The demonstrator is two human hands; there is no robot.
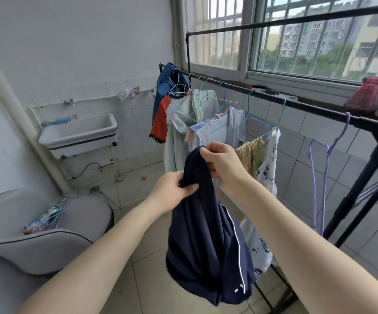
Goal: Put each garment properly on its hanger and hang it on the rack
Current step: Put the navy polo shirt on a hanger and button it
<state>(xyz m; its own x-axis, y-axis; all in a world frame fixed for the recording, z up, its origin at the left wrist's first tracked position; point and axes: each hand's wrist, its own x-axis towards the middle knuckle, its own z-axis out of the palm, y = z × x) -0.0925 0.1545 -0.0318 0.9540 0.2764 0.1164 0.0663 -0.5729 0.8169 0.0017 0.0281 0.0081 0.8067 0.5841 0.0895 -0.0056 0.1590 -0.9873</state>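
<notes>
The fingers (207,155) of the right hand (223,165) are curled over the top fold of a dark navy fabric garment with thin white piping (206,234), pinching it at its highest point, while the left hand (174,191) clenches a bunch of the same cloth a little lower, thumb pressed across the folds. The garment hangs bunched and limp below both hands, just in front of the black metal clothes rack (296,103), on no hanger.

On the rack's lower bar hang a blue garment (163,87) at the far end, an orange-red shirt (159,121) beside it, then a pale green hooded top (183,123), a white shirt on a blue wire hanger (215,130), a yellow patterned cloth (251,155) and a white garment with dark blue print (266,171). Nearer along the same bar hangs a bare lilac plastic hanger (323,168). Behind the rack, on the window sill, stands a dark red mesh bag (364,96). Well to the left of the rack a white ceramic sink (79,132) is fixed to the tiled wall, and nearer the camera a grey upholstered chair (36,245) holds a bundle of wire hangers (59,205) on a colourful printed item (43,220).
</notes>
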